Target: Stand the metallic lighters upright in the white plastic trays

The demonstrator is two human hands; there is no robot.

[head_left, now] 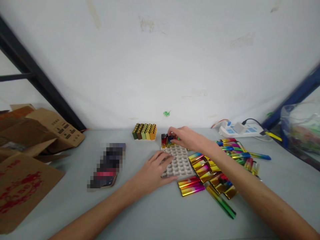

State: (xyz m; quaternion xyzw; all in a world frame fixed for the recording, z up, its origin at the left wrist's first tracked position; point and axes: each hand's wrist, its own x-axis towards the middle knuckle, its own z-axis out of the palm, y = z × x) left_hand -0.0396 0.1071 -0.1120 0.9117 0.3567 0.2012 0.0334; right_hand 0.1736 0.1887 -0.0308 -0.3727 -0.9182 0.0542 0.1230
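Note:
A pale grey tray with rows of square holes lies on the table before me. My left hand rests over its left side, fingers apart, thumb along the near edge. At the tray's far left corner, a few shiny lighters stand upright in the holes. My right hand is there too, its thumb and fingers pinched at the top of a dark-topped lighter; the fingers partly cover it. Right of the tray, under and beside my right forearm, spreads a loose pile of metallic rainbow-coloured lighters.
A block of upright gold-topped lighters stands near the wall. Leftward lie a pixelated phone-like object and open cardboard boxes. A white power strip with plugs sits at the back right, near a clear plastic bag.

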